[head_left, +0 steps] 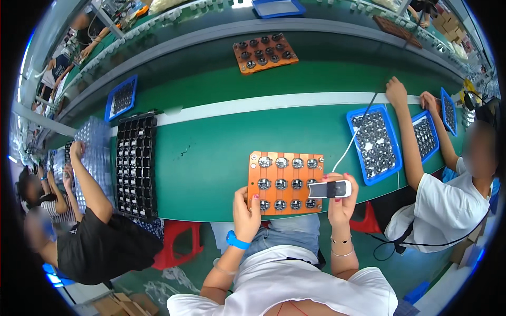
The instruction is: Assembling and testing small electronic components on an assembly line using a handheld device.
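Observation:
An orange fixture board [272, 183] with rows of round, dark-and-silver small parts lies at the table's near edge, in front of my body. My left hand [246, 215] grips its lower left edge, thumb on top and the other fingers partly hidden. My right hand [343, 203] is closed round a small white-and-black handheld device [332, 189], whose exact kind I cannot make out. Its front end reaches over the board's right column, near the middle and bottom parts. A white cable [345, 152] runs close by that hand, up toward the right.
To the right stands a blue tray [399, 158] of small round parts; a co-worker's arms [408, 126] reach past it. On the left is a black compartment tray [136, 213], beside another co-worker's hand [77, 150] at clear plastic trays [94, 137]. A second orange board [289, 64] lies farther back.

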Motion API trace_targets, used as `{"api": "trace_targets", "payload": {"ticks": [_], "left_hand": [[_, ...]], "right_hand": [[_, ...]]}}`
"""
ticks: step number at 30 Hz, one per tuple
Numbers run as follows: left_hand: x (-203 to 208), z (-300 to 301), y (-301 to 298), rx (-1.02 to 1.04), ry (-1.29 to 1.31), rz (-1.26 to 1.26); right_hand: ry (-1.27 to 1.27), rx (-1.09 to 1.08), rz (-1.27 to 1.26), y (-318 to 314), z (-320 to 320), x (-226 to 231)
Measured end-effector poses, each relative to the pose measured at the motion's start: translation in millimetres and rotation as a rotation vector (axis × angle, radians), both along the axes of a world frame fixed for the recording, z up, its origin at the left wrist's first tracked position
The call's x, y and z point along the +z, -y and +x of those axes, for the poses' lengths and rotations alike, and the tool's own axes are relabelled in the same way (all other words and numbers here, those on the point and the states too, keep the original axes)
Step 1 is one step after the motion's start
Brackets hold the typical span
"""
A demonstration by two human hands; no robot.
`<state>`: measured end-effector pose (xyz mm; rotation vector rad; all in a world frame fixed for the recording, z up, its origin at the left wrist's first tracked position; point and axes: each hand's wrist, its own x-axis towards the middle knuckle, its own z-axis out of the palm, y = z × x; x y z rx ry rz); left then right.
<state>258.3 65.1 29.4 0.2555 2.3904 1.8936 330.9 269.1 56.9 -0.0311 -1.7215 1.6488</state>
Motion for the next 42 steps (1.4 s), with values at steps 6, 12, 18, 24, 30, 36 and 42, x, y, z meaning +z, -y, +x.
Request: {"api": "trace_targets", "payload": {"ticks": [6,12,18,24,30,36,42], "left_hand": [[10.5,7.9,20.3,-0.022,-0.36,-0.655],[26.0,-22.7,22.6,-0.078,-0.383,-0.515],[21.3,-76.8,-2.2,-0.367,-0.463,-0.449],[27.9,-88.3,2.0,-0.485,-0.498,-0.391],[51.4,-78.9,-7.1,-0.505,-0.479,-0.212],[56.2,-79.4,-4.3,-0.521,-0.503,-0.21],[45.7,-87.6,3.7,-0.509,-0.445,-0.353]], "right_hand": [[0.17,0.043,-0.039,12.5,-9.2,2.0],[0.265,0.092,-0.199,11.8,-21.4,-12.8],[0.277,0.281,-0.313,22.3,-41.1,5.6],[0.451,0.187,0.211,14.9,-51.5,-1.3],[0.371,0.214,0.323,24.9,-61.1,8.4],[0.401,0.241,0.225,27.4,-60.8,10.3],[0.358,0.122,-0.15,29.3,-51.4,-4.3]]}}
